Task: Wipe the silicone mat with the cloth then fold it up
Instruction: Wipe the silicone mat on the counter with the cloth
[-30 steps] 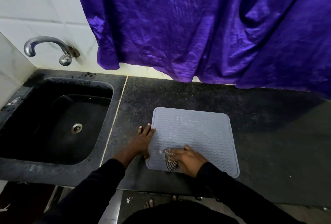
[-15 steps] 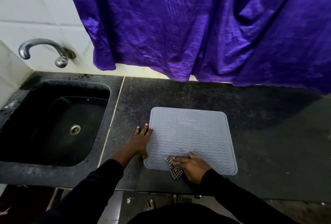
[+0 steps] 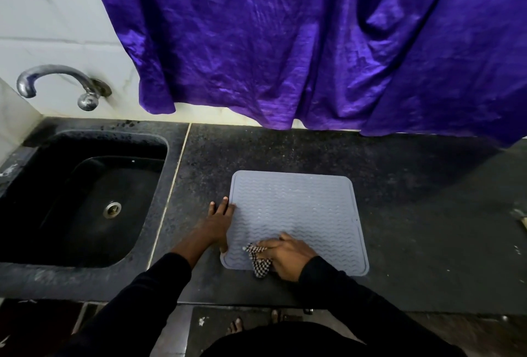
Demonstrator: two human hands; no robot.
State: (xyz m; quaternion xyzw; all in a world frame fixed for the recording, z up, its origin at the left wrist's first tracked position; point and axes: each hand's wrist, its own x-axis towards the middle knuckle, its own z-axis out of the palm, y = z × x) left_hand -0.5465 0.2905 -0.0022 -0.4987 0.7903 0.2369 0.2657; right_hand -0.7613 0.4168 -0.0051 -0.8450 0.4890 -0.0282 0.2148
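On the dark counter [image 3: 427, 214], right hand [image 3: 288, 257] clutches cloth [image 3: 258, 259] on mat [image 3: 299, 208]; left hand [image 3: 218, 222] lies flat.

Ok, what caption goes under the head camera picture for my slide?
Right hand wipes the grey mat with a checked cloth while the left hand steadies its edge.

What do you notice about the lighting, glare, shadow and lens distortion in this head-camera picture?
Head view: dim, uneven light; sheen on the purple curtain and glints on the tap; the sink is nearly black inside; shadow darkens the counter behind the mat; wide-angle bowing at the edges; cloth pattern stays sharp.
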